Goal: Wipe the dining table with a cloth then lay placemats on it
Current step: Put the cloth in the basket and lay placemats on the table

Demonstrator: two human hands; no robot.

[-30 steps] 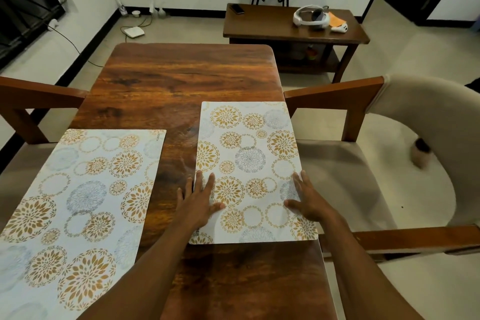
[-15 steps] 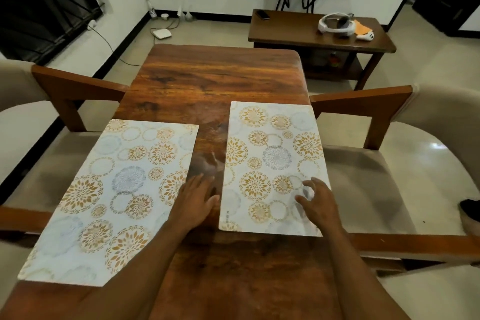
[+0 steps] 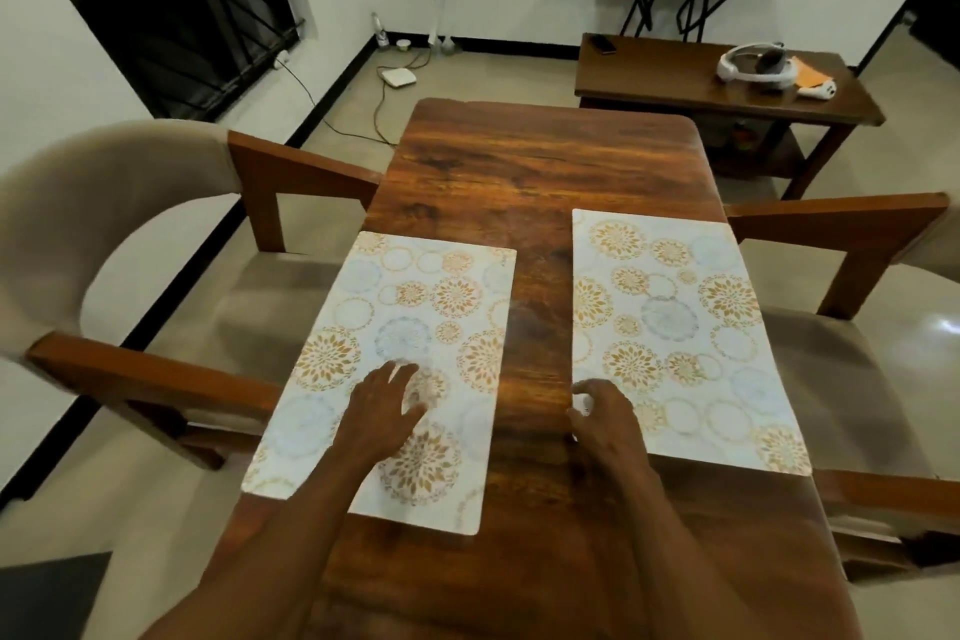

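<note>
Two white placemats with gold and grey flower circles lie on the dark wooden dining table (image 3: 540, 161). The left placemat (image 3: 410, 322) hangs over the table's left edge and lies slightly askew. My left hand (image 3: 382, 408) rests flat on its near half, fingers spread. The right placemat (image 3: 675, 322) lies along the table's right edge. My right hand (image 3: 605, 418) sits over that mat's near left corner with its fingers loosely curled; I cannot tell whether it pinches the edge. No cloth is in view.
A cushioned wooden armchair (image 3: 130, 244) stands at the table's left and another armchair (image 3: 852, 265) at its right. Beyond the table stands a low side table (image 3: 675, 78) carrying a white headset (image 3: 756, 65). A white device with cables (image 3: 399, 77) lies on the floor.
Both hands moved left. My left hand left the right placemat and now lies on the left one; my right hand slid from the right mat's right side to its near left corner.
</note>
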